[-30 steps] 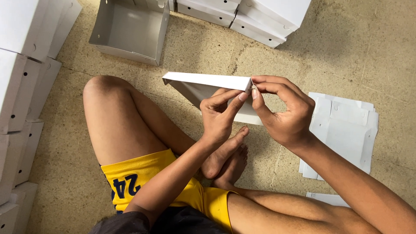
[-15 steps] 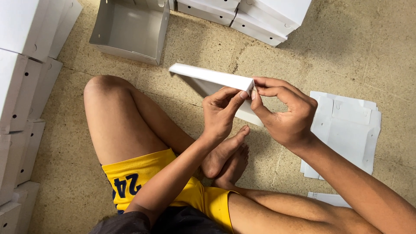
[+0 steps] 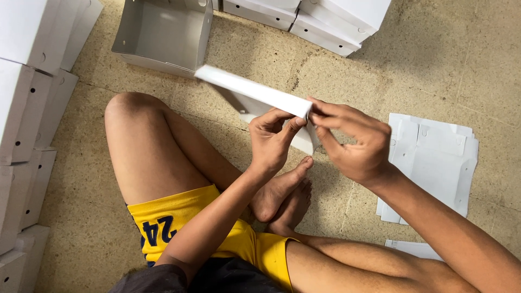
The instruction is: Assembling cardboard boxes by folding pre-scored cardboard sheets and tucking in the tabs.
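I sit cross-legged on the floor and hold a white die-cut cardboard piece (image 3: 251, 91) in front of me, seen almost edge-on, its long edge running up to the left. My left hand (image 3: 273, 142) pinches its near corner from below with thumb and fingers. My right hand (image 3: 354, 142) grips the same corner from the right, fingertips on the fold. A flap of the piece hangs down behind my left hand.
An open grey-white box tray (image 3: 163, 33) lies on the floor ahead. Closed white boxes (image 3: 320, 16) are stacked at the top, more white boxes (image 3: 27, 108) along the left. A pile of flat white cardboard blanks (image 3: 434, 163) lies to my right.
The cardboard piece has tilted and swung, its far end rising toward the upper left. Both hands kept their grip on the near corner.
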